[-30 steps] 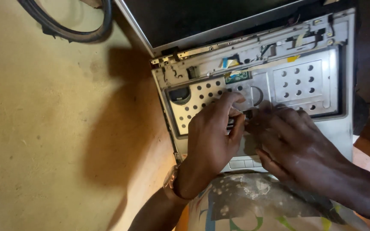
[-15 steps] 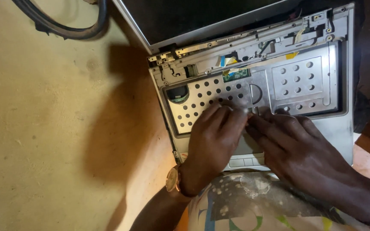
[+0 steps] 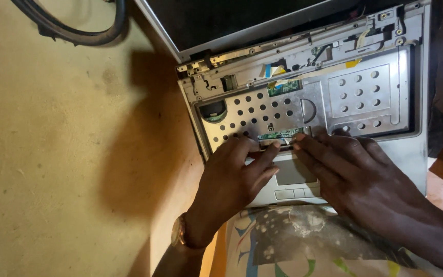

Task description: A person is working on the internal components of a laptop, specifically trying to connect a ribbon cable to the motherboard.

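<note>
A silver laptop [image 3: 416, 154] lies open with its keyboard removed, showing a perforated metal plate [image 3: 262, 110] and a small green circuit strip [image 3: 282, 135] at the plate's front edge. My left hand [image 3: 232, 179] rests on the palm rest left of the touchpad [image 3: 293, 172], its fingertips at the green strip. My right hand [image 3: 365, 179] lies over the right side of the palm rest, its fingertips meeting the left hand's at the same strip. Whether the fingers pinch anything there is hidden.
The laptop's dark screen [image 3: 232, 18] is tilted back at the top. A thick black cable loop [image 3: 78, 25] lies on the tan surface [image 3: 52, 154] at the upper left. A patterned cloth [image 3: 293, 241] covers my lap below the laptop. I wear a wristwatch [image 3: 179, 233].
Both hands have slid toward the laptop's front edge, uncovering more of the perforated plate and the green strip. The view has shifted slightly.
</note>
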